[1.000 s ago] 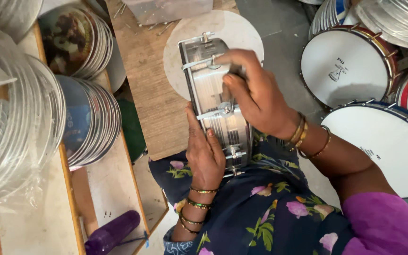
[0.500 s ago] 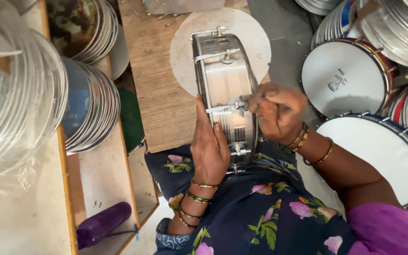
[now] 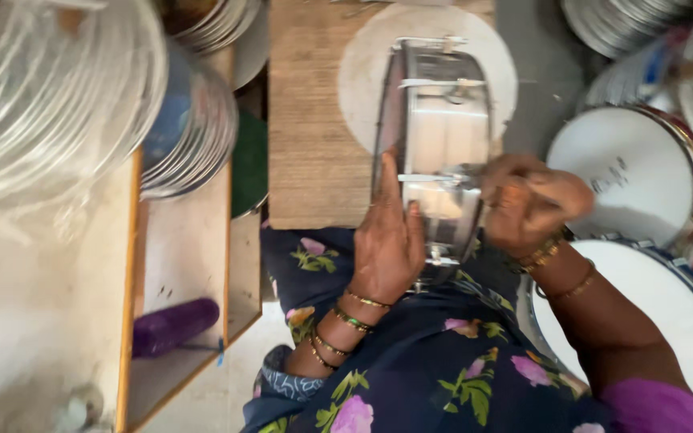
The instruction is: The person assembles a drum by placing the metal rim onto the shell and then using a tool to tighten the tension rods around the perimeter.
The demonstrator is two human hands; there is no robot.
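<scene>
— Fingers of the left hand (image 3: 391, 240) lie flat on the metal drum shell (image 3: 439, 144), mid-frame on the wooden bench (image 3: 314, 120)?
— Yes; right hand (image 3: 527, 200) pinches a tension rod (image 3: 435, 178). Brace firmly, turn evenly.

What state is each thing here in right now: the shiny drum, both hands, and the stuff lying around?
Metal drum shell: on its side, standing on edge over a wooden board.
Left hand: flat against the shell's near rim, steadying it.
Right hand: closed at a side fitting; what it grips is hidden.
White disc: lying flat on the board.
Finished white drums: heads fitted, resting at the right.
Purple bottle: lying on its side.
</scene>
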